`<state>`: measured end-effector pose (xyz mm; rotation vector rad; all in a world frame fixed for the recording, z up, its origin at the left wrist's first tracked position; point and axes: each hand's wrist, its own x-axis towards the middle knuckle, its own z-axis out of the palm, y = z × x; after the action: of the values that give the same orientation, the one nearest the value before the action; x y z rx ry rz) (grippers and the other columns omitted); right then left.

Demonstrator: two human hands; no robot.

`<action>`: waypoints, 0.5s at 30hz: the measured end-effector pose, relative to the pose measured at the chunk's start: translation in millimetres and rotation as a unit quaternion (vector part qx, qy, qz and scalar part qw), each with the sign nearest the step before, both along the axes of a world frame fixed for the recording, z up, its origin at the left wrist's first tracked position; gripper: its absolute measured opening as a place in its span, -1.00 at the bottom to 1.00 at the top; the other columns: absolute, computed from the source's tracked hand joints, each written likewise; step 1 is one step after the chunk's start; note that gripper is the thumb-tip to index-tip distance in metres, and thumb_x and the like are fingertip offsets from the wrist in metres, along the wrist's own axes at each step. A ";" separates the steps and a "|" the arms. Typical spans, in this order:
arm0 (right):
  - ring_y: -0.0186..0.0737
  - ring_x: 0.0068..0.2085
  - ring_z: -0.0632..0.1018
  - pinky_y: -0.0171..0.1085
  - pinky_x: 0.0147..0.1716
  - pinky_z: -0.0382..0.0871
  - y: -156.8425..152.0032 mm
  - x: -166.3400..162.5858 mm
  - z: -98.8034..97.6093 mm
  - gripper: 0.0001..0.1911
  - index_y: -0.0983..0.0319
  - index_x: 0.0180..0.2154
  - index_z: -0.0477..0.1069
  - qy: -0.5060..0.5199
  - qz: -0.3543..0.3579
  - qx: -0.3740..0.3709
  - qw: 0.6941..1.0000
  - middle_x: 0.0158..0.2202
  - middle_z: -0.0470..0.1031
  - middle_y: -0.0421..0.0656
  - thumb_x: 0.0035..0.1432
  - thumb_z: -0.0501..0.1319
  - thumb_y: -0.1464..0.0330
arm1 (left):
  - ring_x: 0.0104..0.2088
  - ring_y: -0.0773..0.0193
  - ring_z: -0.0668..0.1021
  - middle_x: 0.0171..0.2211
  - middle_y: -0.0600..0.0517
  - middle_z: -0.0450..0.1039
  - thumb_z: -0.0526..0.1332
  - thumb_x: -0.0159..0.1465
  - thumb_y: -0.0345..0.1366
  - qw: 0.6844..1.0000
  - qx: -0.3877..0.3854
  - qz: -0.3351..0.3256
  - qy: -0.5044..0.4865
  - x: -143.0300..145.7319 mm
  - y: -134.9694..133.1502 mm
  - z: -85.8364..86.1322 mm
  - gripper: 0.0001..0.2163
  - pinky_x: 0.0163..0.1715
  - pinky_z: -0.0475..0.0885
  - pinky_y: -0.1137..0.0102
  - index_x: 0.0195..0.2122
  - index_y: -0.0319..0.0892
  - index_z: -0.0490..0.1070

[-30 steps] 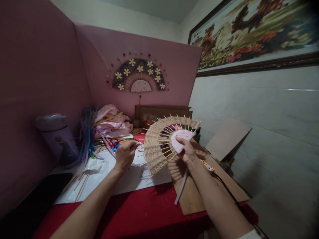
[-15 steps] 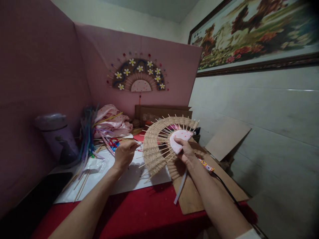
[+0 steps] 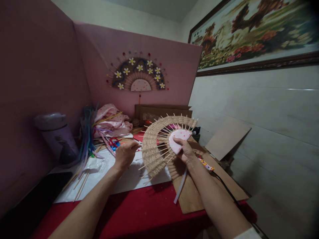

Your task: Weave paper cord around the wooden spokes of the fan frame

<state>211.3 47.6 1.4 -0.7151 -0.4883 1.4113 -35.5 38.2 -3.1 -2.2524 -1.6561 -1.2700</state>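
My right hand (image 3: 184,150) grips a woven fan (image 3: 151,146) by its pink, red-dotted half-round base (image 3: 179,136), thumb on top. The fan has a tan woven band on thin sticks, whose ends poke out past the outer rim. It is held tilted above the table. My left hand (image 3: 126,154) is closed in a pinch just left of the fan's rim, close to the stick tips. Whatever lies between its fingertips is too small to make out. Below my right hand, a pale glue stick (image 3: 180,186) and a flower-patterned handle (image 3: 205,164) with a black cord rest on the cardboard.
Cardboard (image 3: 191,199) and white paper (image 3: 119,186) lie on the red tablecloth (image 3: 139,212). Loose sticks (image 3: 81,187), colourful pipe cleaners (image 3: 87,132), pink dotted cloth (image 3: 112,119) and a lilac tumbler (image 3: 58,139) sit at left. A decorated fan (image 3: 139,71) hangs on the pink panel.
The fan has shifted very slightly left and up in my right hand. My left hand stays almost in place, still pinched by the rim.
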 end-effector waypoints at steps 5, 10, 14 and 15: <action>-0.26 -0.47 0.55 -0.31 -0.42 0.50 -0.7 0.6 2.4 -0.77 0.26 -0.40 0.40 0.001 -0.004 0.003 1.000 -0.56 0.51 -0.25 -0.20 0.28 0.57 | -0.42 0.26 0.49 -0.48 0.03 0.51 0.18 0.15 -0.18 1.000 0.002 -0.002 0.006 0.5 -0.4 2.3 -0.83 -0.47 0.18 0.45 -0.46 -0.12 0.49; -0.26 -0.46 0.55 -0.31 -0.41 0.50 -1.1 0.8 3.8 -0.80 0.29 -0.41 0.41 -0.008 0.000 0.002 1.000 -0.55 0.52 -0.23 -0.19 0.27 0.57 | -0.44 0.28 0.48 -0.50 0.04 0.50 0.20 0.14 -0.20 0.999 0.027 -0.003 0.035 -1.3 -0.6 3.5 -0.84 -0.47 0.18 0.45 -0.49 -0.14 0.47; -0.25 -0.44 0.55 -0.29 -0.40 0.50 -1.3 1.6 3.3 -0.79 0.27 -0.41 0.40 -0.007 0.009 0.002 1.000 -0.54 0.52 -0.23 -0.19 0.26 0.57 | -0.42 0.27 0.50 -0.48 0.05 0.50 0.19 0.16 -0.25 0.996 0.054 -0.005 0.069 -3.3 0.4 2.5 -0.86 -0.46 0.18 0.45 -0.48 -0.15 0.46; -0.24 -0.44 0.55 -0.29 -0.39 0.50 -1.3 2.0 3.0 -0.79 0.27 -0.41 0.40 -0.007 0.015 0.003 1.000 -0.54 0.52 -0.23 -0.19 0.26 0.57 | -0.41 0.27 0.50 -0.47 0.05 0.50 0.18 0.17 -0.26 0.995 0.060 -0.004 0.077 -3.7 0.5 2.3 -0.87 -0.45 0.19 0.45 -0.47 -0.15 0.45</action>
<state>213.2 46.3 4.4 -0.7154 -0.5151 1.4324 -39.2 38.7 -0.8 -2.2264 -1.4781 -1.1323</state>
